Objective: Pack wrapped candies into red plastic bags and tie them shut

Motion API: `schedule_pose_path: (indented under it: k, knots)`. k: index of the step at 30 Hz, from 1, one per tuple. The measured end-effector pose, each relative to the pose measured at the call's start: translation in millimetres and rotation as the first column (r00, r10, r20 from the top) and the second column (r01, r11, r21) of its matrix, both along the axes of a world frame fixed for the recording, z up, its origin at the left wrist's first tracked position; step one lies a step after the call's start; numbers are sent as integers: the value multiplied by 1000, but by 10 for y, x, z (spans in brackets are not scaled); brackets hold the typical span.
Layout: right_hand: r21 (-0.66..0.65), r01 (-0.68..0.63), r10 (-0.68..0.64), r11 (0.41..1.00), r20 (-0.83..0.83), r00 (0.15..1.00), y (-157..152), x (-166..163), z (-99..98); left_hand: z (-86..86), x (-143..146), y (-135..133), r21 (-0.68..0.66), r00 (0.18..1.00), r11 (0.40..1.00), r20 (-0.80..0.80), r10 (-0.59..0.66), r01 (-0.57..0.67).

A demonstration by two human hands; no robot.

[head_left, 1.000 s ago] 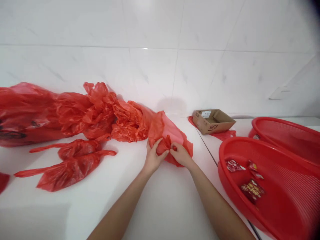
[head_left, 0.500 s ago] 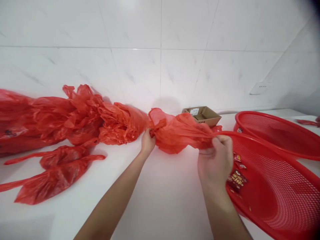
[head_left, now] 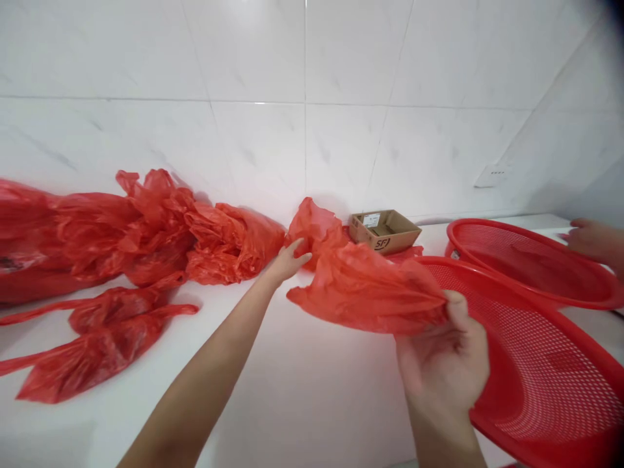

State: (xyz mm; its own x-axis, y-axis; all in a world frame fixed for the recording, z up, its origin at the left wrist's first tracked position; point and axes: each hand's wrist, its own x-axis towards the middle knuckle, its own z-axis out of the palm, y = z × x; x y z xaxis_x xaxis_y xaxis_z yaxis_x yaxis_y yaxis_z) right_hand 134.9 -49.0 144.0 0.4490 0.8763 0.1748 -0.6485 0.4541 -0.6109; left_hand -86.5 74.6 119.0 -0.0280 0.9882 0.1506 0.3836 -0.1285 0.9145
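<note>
The left hand [head_left: 286, 262] has spread; the right hand [head_left: 447, 357], pinching a bag [head_left: 365, 289], partly hides a basket [head_left: 541, 377].

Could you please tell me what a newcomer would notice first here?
Most striking is the thin red bag held in the right hand, near the centre. Crumpled red bags lie along the wall at left, and a large red basket stands at right.

Red bags [head_left: 82, 227] cropped at left edge, near basket [head_left: 550, 364] cut off at right, tiny carton label [head_left: 371, 220] illegible
</note>
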Motion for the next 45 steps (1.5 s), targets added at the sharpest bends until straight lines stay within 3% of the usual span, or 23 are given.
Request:
schedule_pose_path:
  k: [3,5,7,9,11,14,18,20,22,24,26,28,30,32,34,35,37,40,45]
  knots:
    - [-173,-119,92,978,-155,984,47,-79,-183,65,42,-667,-92,990,988,77,-119,126]
    - [-255,-201,145,946,-220,964,66,-150,-274,13,88,-1154,-118,932,953,273,-240,280]
    - [-276,-270,207,922,-237,949,68,-226,-325,-103,124,-1564,-93,898,950,364,-247,299]
    - [-259,-316,263,913,-221,939,53,-284,-342,-243,115,-1843,-143,895,959,414,-167,245]
    - [-241,-323,279,915,-201,939,29,-303,-345,-354,42,-1999,-202,912,973,410,-18,110]
    - [-229,-259,236,938,-123,964,-10,-271,-364,-393,-122,-2101,-139,906,981,385,178,-133]
    - [-265,-203,236,943,100,967,-18,-228,-490,-318,-202,-2183,-21,886,972,409,220,-232]
    - [-279,-104,187,955,288,939,3,-228,-588,-320,-162,-2233,13,890,955,368,270,-295]
    - [-257,15,125,966,518,846,5,-233,-665,-378,-93,-2285,57,908,929,241,343,-366]
    - [-159,116,37,981,730,683,-51,-244,-677,-475,1,-2339,120,931,923,72,359,-365]
    - [10,136,-79,991,856,511,-166,-275,-602,-579,126,-2392,168,958,952,-87,273,-256]
    - [122,11,-118,992,920,373,-299,-326,-479,-656,264,-2442,180,970,980,-207,126,-89]
    - [62,-202,-21,977,980,199,-397,-378,-391,-696,378,-2483,134,954,989,-300,-21,65]
    - [-133,-334,118,933,991,-64,-434,-396,-411,-719,431,-2518,45,916,988,-384,-120,148]
    - [-315,-318,222,894,929,-297,-417,-361,-552,-751,412,-2549,-52,876,985,-453,-168,162]
    - [-377,-279,262,883,890,-372,-397,-325,-654,-776,381,-2562,-84,863,985,-474,-172,150]
    - [-439,-190,318,878,833,-453,-351,-236,-881,-843,296,-2576,-107,862,988,-485,-146,108]
    - [-432,-144,318,890,817,-482,-305,-112,-1170,-948,145,-2548,-93,878,995,-478,-25,-22]
    - [-273,-148,201,951,904,-378,-280,41,-1397,-981,-198,-2406,23,835,962,-491,248,-272]
